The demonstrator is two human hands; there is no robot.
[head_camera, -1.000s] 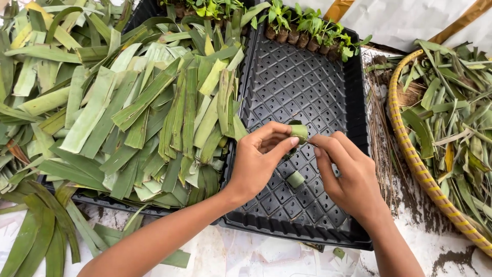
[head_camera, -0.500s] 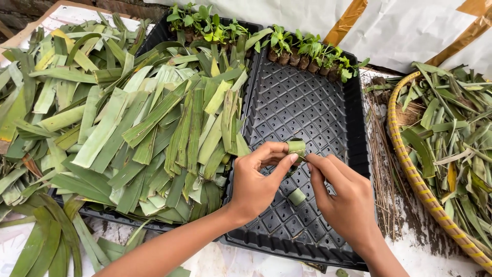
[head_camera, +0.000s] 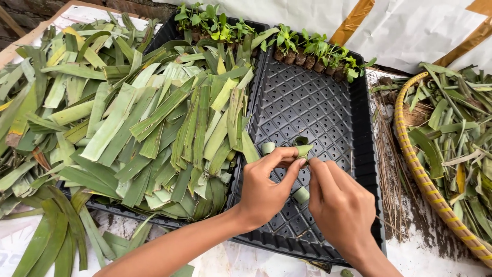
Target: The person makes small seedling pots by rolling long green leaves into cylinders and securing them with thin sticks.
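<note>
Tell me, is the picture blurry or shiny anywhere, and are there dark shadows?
Head view: soft, even daylight, no hard shadows; the left hand and right hand, pinching a small rolled green leaf strip, look sharp. The black perforated plastic tray shows faint sheen, no strong glare. The heap of cut green leaf strips stays crisp; straight edges bend slightly near the corners.
</note>
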